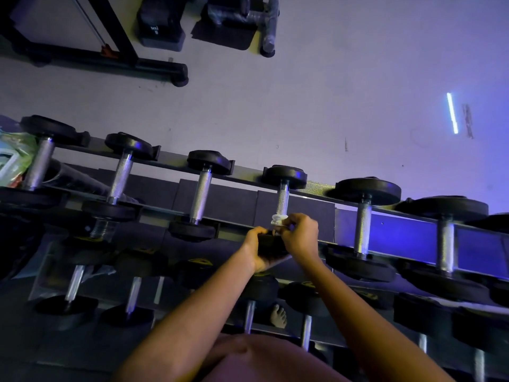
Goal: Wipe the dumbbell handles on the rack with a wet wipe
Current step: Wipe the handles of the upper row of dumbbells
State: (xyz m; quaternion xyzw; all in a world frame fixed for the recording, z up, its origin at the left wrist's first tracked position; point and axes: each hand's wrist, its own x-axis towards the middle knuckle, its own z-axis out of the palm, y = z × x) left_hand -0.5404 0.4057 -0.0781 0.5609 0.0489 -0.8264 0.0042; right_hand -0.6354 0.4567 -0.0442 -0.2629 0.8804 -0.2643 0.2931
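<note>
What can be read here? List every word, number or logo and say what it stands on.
Nothing reads clearly.
White marking on the black block at the top: too blurred.
Yellow logo on a lower-tier dumbbell end: no legible letters.
Print on the green packet at the left edge: too blurred.

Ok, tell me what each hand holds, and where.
Left hand grips the black dumbbell's near head; right hand pinches a crumpled white wet wipe against its steel handle.

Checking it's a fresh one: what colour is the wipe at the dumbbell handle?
White. The wet wipe, in the right hand, shows in the head view.
</note>
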